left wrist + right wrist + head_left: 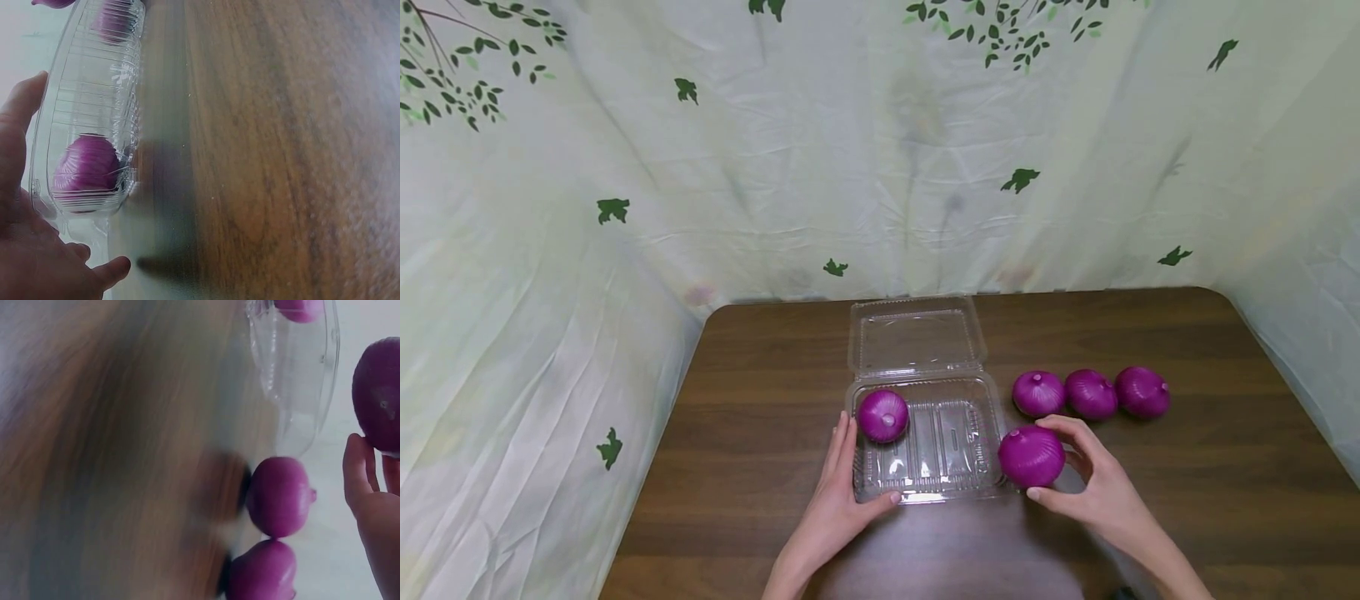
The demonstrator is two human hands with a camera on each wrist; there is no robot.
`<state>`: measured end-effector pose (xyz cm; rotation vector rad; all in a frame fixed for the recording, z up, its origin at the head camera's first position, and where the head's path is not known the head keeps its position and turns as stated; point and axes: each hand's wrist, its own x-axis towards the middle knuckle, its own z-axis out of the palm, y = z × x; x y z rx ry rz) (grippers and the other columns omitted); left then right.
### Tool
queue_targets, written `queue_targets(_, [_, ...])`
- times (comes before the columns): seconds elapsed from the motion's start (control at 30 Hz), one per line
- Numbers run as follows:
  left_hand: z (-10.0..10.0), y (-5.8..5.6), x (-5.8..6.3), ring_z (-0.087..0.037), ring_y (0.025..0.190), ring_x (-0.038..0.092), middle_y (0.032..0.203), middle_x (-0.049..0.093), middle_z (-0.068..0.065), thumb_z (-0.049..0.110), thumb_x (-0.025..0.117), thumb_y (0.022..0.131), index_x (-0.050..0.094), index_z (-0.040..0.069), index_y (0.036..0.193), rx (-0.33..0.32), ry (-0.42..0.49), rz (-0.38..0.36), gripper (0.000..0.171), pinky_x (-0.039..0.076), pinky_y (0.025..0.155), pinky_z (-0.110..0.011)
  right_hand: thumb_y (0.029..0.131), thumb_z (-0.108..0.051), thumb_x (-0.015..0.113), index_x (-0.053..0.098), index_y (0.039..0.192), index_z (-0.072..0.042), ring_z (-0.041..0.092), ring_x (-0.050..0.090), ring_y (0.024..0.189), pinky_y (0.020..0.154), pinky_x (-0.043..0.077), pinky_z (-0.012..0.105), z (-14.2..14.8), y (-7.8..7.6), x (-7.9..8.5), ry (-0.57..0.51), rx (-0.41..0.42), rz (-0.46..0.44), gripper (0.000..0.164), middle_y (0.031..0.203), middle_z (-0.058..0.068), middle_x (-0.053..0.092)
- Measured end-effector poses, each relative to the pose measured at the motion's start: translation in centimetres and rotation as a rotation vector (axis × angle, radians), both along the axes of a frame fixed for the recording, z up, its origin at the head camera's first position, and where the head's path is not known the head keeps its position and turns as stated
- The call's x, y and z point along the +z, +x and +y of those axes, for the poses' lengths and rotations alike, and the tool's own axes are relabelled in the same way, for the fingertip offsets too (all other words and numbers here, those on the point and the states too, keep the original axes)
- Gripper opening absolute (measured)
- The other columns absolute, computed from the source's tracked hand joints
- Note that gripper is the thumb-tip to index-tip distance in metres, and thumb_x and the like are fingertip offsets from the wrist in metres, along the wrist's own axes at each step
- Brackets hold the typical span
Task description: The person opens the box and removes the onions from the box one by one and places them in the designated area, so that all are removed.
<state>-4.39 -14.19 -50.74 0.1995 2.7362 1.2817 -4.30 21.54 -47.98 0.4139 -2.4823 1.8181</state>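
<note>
My right hand (1097, 479) grips a red onion (1032, 456) between thumb and fingers, raised near the right edge of a clear plastic clamshell container (951, 437). In the right wrist view this onion appears at the right border, above the level of the others. The container's lid (917, 337) is folded back flat behind its base. Another red onion (882, 416) sits in the base's back left corner. Around the front left corner lies my left hand (833, 521), fingers extended along the left side and thumb at the front rim.
Behind and to the right of the container, a row of three red onions (1091, 394) stands on the brown wooden table (760, 392). Beyond the table's back edge hangs a pale curtain (850, 167) printed with leaves and birds.
</note>
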Motion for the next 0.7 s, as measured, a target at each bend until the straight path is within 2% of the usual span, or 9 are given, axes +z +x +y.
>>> queue_targets(0.13, [0.0, 0.0, -0.1, -0.03, 0.149, 0.001, 0.165, -0.004, 0.002, 0.048, 0.083, 0.074, 0.002, 0.022, 0.16, 0.001, -0.002, 0.001, 0.121, 0.016, 0.111, -0.06, 0.071, -0.007, 0.089, 0.049, 0.136, -0.015, 0.012, 0.051, 0.121, 0.097, 0.042, 0.015, 0.7, 0.3, -0.1, -0.002, -0.04, -0.047, 0.077, 0.132, 0.002, 0.053])
queue_targets(0.27, [0.0, 0.0, -0.1, -0.03, 0.149, 0.0, 0.165, -0.005, 0.002, 0.051, 0.082, 0.074, 0.002, 0.022, 0.16, 0.001, -0.003, -0.002, 0.121, 0.016, 0.111, -0.06, 0.072, -0.004, 0.088, 0.047, 0.137, -0.011, 0.008, 0.051, 0.122, 0.097, 0.042, 0.016, 1.3, 0.4, -0.7, -0.03, -0.055, -0.065, 0.077, 0.132, 0.008, 0.053])
queue_targets(0.5, [0.0, 0.0, -0.1, -0.027, 0.149, 0.0, 0.165, -0.005, 0.005, 0.055, 0.081, 0.074, 0.002, 0.024, 0.16, 0.005, -0.008, -0.01, 0.12, 0.017, 0.111, -0.06, 0.071, -0.008, 0.089, 0.046, 0.137, -0.011, 0.004, 0.051, 0.118, 0.093, 0.044, 0.013, 2.4, 0.3, -1.8, 0.076, -0.108, -0.095, 0.078, 0.131, 0.01, 0.053])
queue_targets(0.7, [0.0, 0.0, -0.1, -0.028, 0.149, 0.0, 0.165, -0.006, 0.006, 0.054, 0.081, 0.074, 0.002, 0.025, 0.16, 0.005, -0.005, -0.015, 0.12, 0.017, 0.111, -0.061, 0.07, -0.011, 0.09, 0.045, 0.135, -0.007, 0.0, 0.05, 0.117, 0.092, 0.042, 0.01, 3.0, -0.1, -2.6, 0.154, -0.1, -0.098, 0.079, 0.131, 0.013, 0.053])
